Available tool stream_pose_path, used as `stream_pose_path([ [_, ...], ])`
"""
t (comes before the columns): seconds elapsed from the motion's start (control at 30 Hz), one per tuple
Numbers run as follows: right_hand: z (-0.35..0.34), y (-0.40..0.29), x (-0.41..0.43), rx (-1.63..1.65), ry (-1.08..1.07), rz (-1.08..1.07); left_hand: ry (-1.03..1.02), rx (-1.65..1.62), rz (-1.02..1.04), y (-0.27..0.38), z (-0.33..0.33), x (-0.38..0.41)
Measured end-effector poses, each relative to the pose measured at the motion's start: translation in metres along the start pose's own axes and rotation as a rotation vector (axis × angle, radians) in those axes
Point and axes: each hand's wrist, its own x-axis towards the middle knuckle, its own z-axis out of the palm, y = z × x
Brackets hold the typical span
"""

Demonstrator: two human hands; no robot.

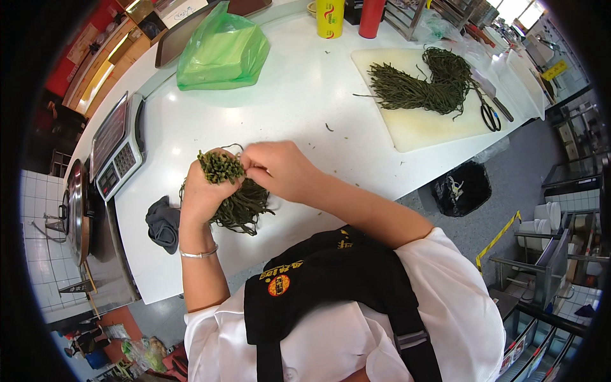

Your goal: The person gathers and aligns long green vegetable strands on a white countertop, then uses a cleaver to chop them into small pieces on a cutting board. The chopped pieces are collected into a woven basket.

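My left hand (203,188) is wrapped around a bundle of thin dark green vegetable stalks (220,167), with the cut ends facing up. The loose lengths hang below the fist and spread over the white table. Against the bundle's right edge, the fingertips of my right hand (274,169) are drawn together in a pinch. What lies between them is too small to make out. One thin strand loops out behind the two hands. A larger heap of the same stalks (420,86) rests on a white cutting board (420,131) at the right.
Black-handled scissors (489,114) and a knife (501,107) lie at the board's right side. A digital scale (119,157) and a dark cloth (163,224) are to the left. A green plastic bag (224,52) sits at the back. Below the table edge stands a black-lined bin (460,191).
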Motion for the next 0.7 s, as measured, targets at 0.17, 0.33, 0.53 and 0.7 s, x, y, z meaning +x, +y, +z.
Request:
stream_pose_path([
  [0.17, -0.010, 0.033, -0.052, 0.002, 0.040, 0.076, 0.044, -0.084, -0.013, -0.013, -0.006, -0.008],
  [0.33, -0.028, 0.078, -0.127, -0.322, -0.155, 0.002, 0.271, -0.455, 0.070, -0.015, -0.038, -0.014],
  [0.53, -0.020, 0.085, -0.139, -0.261, -0.640, -0.222, 0.556, -0.368, 0.397, 0.018, -0.140, -0.016],
  [0.7, -0.026, 0.153, -0.108, -0.303, -0.315, -0.201, 0.638, -0.465, 0.426, 0.054, -0.284, -0.055],
])
